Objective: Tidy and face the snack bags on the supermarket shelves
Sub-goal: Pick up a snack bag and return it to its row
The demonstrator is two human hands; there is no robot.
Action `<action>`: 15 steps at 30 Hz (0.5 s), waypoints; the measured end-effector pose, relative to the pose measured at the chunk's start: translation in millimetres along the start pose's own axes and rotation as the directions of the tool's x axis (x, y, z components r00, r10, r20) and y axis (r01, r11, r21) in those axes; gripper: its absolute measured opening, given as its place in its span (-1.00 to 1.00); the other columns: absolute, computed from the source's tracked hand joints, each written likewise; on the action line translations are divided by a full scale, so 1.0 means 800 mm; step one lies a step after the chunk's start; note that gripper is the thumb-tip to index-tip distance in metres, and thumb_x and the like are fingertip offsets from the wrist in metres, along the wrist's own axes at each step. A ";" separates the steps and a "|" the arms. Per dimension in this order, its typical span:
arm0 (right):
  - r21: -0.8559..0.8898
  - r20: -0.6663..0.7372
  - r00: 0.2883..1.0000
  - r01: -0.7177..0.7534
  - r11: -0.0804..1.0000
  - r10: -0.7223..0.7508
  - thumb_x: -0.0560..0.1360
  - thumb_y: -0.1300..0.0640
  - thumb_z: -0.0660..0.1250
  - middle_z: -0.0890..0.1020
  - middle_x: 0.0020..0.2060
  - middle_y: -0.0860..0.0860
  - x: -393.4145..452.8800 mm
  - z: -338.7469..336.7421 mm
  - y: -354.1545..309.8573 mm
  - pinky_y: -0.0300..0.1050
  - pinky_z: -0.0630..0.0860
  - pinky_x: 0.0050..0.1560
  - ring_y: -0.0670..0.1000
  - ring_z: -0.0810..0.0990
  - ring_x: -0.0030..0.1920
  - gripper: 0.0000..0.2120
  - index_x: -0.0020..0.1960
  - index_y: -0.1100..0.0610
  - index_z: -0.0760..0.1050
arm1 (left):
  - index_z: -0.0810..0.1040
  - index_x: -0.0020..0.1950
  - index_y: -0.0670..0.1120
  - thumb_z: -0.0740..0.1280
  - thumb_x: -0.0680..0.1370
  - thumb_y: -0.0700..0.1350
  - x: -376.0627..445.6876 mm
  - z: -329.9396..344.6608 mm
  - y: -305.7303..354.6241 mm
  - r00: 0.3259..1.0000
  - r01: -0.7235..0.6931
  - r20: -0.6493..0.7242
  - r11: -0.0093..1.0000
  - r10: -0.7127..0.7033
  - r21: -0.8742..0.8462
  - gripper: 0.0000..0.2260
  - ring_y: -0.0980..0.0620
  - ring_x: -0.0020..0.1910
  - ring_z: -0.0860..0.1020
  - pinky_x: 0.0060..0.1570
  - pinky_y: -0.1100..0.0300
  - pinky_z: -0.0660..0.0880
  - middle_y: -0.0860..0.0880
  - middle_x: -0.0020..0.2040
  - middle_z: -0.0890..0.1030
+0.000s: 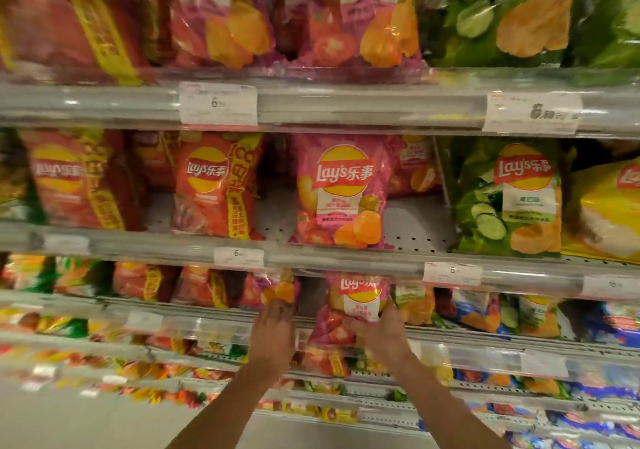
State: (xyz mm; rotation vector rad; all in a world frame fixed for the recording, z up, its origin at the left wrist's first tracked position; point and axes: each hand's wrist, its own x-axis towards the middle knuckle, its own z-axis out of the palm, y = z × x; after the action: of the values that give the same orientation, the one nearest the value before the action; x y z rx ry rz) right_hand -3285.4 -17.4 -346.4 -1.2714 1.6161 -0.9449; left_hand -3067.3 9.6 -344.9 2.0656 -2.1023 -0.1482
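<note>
Head view: right hand (375, 327) has its grip around the lower part of a pink bag (349, 304) at the third shelf (214, 313) front; left hand (275, 324) fingers at a neighbouring bag (280, 291), grip unclear. Risk: squeezing crushes the chips; blurred frame suggests haste, bag may tip off the edge
</note>
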 end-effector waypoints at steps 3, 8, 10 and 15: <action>-0.023 -0.038 0.998 -0.045 0.999 0.044 0.30 0.02 0.67 0.67 -0.07 -0.07 0.034 0.030 -0.021 -0.11 0.63 -0.05 -0.04 0.65 -0.07 -0.48 0.10 0.10 0.47 | -0.01 0.63 -0.11 0.11 0.68 -0.07 -0.013 0.001 -0.024 0.981 -0.022 0.192 0.989 -0.007 0.149 -0.45 -0.18 0.61 -0.07 0.58 0.00 -0.11 -0.18 0.63 -0.05; -0.135 -0.099 0.990 -0.117 0.984 0.104 0.33 -0.09 0.63 0.55 -0.20 -0.08 0.072 0.057 -0.034 -0.26 0.48 -0.19 -0.14 0.45 -0.31 -0.53 -0.04 0.08 0.40 | -0.09 0.63 -0.13 0.13 0.68 -0.08 -0.014 0.002 -0.027 0.972 -0.057 0.235 0.983 0.015 0.172 -0.41 -0.20 0.61 -0.14 0.57 -0.01 -0.18 -0.21 0.63 -0.15; -0.206 -0.102 0.986 -0.148 0.967 0.129 0.31 -0.12 0.63 0.60 -0.27 -0.03 0.078 0.066 -0.029 -0.16 0.49 -0.25 -0.10 0.53 -0.34 -0.53 -0.18 0.14 0.42 | -0.03 0.63 -0.12 0.19 0.66 -0.09 -0.012 0.003 -0.029 0.979 -0.059 0.200 0.990 0.032 0.129 -0.39 -0.20 0.61 -0.10 0.58 0.00 -0.12 -0.18 0.63 -0.11; -0.206 -0.058 0.988 -0.151 0.967 0.142 0.30 -0.14 0.63 0.63 -0.13 0.02 0.082 0.082 -0.023 -0.06 0.61 -0.10 0.07 0.65 -0.08 -0.48 -0.08 0.14 0.41 | 0.06 0.60 -0.13 0.27 0.62 -0.10 -0.007 0.006 -0.035 0.981 -0.050 0.189 0.997 0.040 0.051 -0.38 -0.20 0.59 -0.04 0.58 -0.02 0.01 -0.15 0.61 -0.02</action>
State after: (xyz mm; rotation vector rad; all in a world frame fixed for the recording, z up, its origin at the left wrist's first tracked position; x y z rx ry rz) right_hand -3226.2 -89.0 -363.4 -1.2578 1.8554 -0.7288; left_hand -3041.0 14.3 -355.2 2.1081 -2.2849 -0.2929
